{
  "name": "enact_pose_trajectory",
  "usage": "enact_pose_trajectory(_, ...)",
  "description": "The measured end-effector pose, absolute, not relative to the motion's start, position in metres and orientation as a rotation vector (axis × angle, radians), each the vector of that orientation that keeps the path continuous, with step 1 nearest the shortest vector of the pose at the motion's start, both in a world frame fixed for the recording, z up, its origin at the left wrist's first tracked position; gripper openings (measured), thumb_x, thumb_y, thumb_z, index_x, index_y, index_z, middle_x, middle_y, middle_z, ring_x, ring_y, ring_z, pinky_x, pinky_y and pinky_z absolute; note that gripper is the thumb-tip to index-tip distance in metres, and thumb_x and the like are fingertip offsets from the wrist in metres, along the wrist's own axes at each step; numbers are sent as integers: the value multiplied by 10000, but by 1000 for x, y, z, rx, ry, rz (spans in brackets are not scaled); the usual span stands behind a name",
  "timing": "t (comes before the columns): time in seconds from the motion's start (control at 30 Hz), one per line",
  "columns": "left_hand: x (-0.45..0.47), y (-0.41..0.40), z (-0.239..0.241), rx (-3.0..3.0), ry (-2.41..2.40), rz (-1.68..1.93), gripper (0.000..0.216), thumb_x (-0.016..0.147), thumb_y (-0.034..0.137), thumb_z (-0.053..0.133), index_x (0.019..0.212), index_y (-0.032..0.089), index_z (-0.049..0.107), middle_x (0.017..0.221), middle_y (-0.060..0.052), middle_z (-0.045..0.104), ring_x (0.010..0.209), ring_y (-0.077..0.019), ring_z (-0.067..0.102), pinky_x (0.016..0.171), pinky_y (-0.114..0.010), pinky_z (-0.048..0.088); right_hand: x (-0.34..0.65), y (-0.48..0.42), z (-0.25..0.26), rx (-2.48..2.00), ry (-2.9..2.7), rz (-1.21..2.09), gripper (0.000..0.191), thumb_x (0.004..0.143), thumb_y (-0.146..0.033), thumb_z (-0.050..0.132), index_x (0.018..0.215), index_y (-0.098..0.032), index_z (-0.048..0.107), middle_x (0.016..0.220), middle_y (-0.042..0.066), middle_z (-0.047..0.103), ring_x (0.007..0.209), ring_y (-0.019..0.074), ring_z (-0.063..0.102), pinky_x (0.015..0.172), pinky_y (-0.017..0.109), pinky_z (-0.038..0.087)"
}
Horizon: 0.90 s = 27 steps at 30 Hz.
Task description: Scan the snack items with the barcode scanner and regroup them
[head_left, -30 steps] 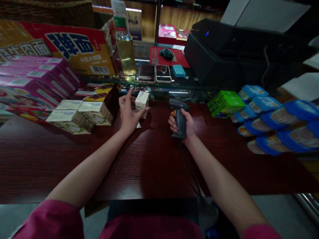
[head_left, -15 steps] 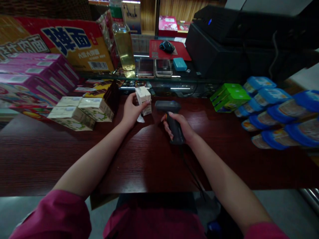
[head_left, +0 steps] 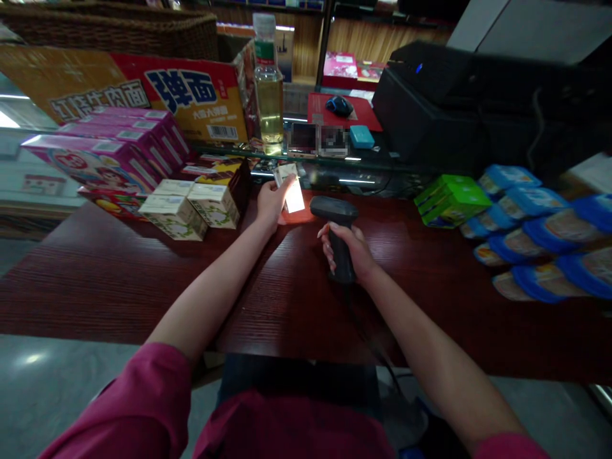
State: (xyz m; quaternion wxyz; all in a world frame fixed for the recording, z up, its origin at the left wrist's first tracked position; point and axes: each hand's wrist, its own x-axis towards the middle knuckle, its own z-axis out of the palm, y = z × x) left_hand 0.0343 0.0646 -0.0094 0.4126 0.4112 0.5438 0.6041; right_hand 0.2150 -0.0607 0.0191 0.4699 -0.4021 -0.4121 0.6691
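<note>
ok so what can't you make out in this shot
Head view, all of it:
small carton in the left hand: print washed out by the scanner light.
scanner trigger: hidden by the right hand.
two phone screens: blurred.
blue packs: cut off by the right edge.

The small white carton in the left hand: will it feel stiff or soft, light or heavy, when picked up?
Probably stiff: the small white carton shows flat faces and straight edges in the left hand. Likely light, since that hand alone holds it tilted. Standing on end it might tip easily, being taller than wide.
</note>
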Motion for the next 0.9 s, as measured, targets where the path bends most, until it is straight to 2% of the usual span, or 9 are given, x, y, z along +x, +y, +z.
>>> enact_pose_trajectory(0.2,34,65,-11,1029,1320,1512,564,745,628,803,979,132,672,1024,-130,754,918,-237,720,784,-309,554,213,-61,19,-947,-959,1691,426,735,-566,785,840,-176,652,616,-43,549,390,93,476,286,218,397)
enact_pose_trajectory(0.37,22,57,-18,1162,1108,1484,680,737,571,831,1229,142,641,1261,-166,726,1129,-267,704,928,-361,566,224,-52,14,-881,-896,1711,442,752,-583,768,879,-176,653,606,-53,517,410,86,459,300,196,376)
enact_pose_trajectory(0.47,4,48,-19,1342,863,1285,729,749,541,829,1355,186,630,1419,-148,661,1294,-288,636,1058,-414,516,236,-43,10,-881,-856,1700,436,761,-585,759,877,-181,643,604,-51,512,422,88,460,315,191,371)
enact_pose_trajectory(0.57,-10,43,-17,1448,722,1085,700,762,475,834,1391,231,649,1510,-126,596,1400,-302,559,1146,-454,450,246,-35,6,-897,-822,1683,427,786,-592,738,874,-190,624,603,-50,510,423,89,449,328,190,357)
enact_pose_trajectory(0.8,-11,44,-18,1406,724,1091,781,750,529,840,1428,206,625,1505,-150,594,1394,-321,565,1162,-465,437,251,-32,4,-885,-757,1671,409,794,-578,717,864,-186,621,584,-49,503,428,85,418,333,184,320)
enact_pose_trajectory(0.9,-15,43,-16,1443,700,1067,839,774,544,816,1504,231,544,1547,-152,551,1413,-319,549,1162,-465,445,251,-33,4,-882,-746,1685,394,803,-562,710,873,-183,628,589,-46,510,435,87,425,337,187,326)
